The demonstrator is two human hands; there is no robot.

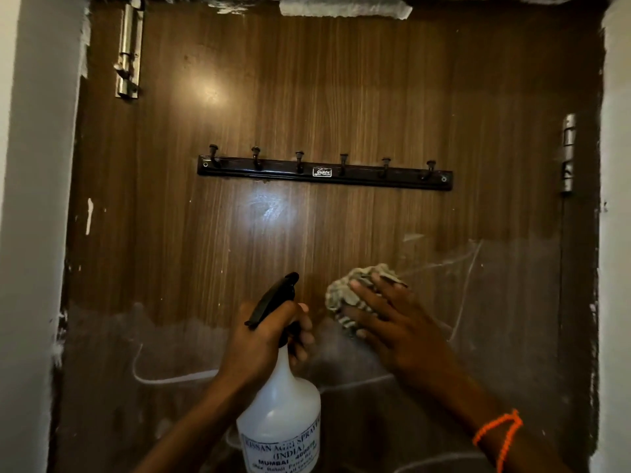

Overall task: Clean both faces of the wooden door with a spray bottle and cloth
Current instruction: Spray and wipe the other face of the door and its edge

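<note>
Bottle (281,414) aside, fingers (367,295) press cloth (345,291) (doorward).

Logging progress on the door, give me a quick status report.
Left hand gripping spray bottle. Right hand pressing cloth flat on wooden door. Hook rail above the hands, not yet in the way.

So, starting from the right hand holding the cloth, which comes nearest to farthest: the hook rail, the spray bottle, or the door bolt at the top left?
1. Spray bottle, just left of the right hand.
2. Hook rail, above.
3. Door bolt, far upper left.
</note>
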